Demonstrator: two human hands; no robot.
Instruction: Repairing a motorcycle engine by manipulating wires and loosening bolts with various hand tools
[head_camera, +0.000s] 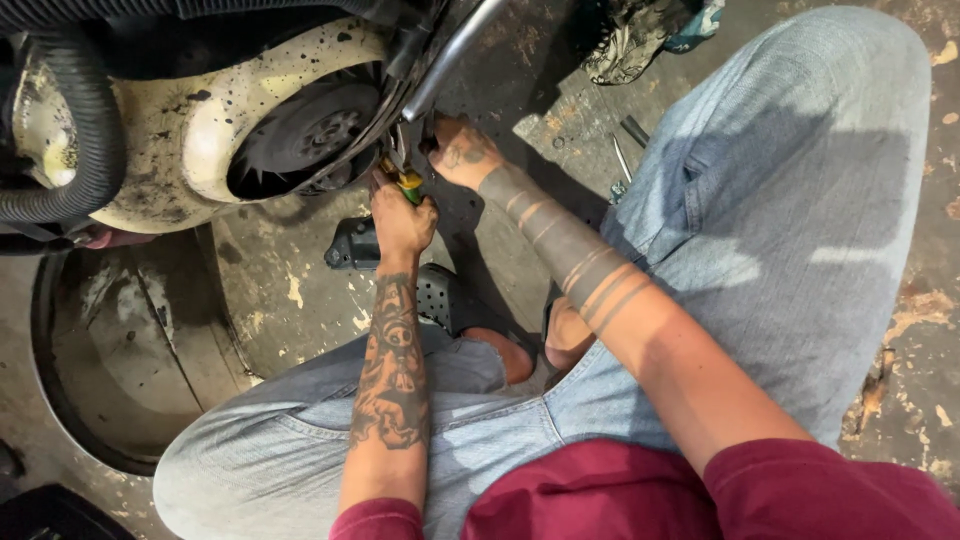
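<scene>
a person is seen from above, crouched on a stained concrete floor (300, 290), both forearms reaching forward to the underside of a cream-coloured scooter body (200, 130). the left hand (402, 218) is closed around a tool with a green and yellow grip (407, 184); the grip shows just above the knuckles, and the working end is hidden where it runs up toward the machine. the long axis of the tool appears to be pointed up and slightly left, away from the body, toward the spot where a bright metal tube (450, 55) meets the dark cooling fan (310, 130). the right hand (462, 152) is placed just beyond and to the right of the left one, nearer the tube; its fingers are curled in against the part, but whether something small is pinched between them cannot be told. of the two hands, the right is the nearer to the joint under the tube, while the left lies a little below it, so the tool is brought to the same spot from underneath. a ribbed black hose (90, 120) is looped over the body at the left. loose metal tools (625, 150) are lying on the floor beside the right knee, well apart from both hands.
</scene>
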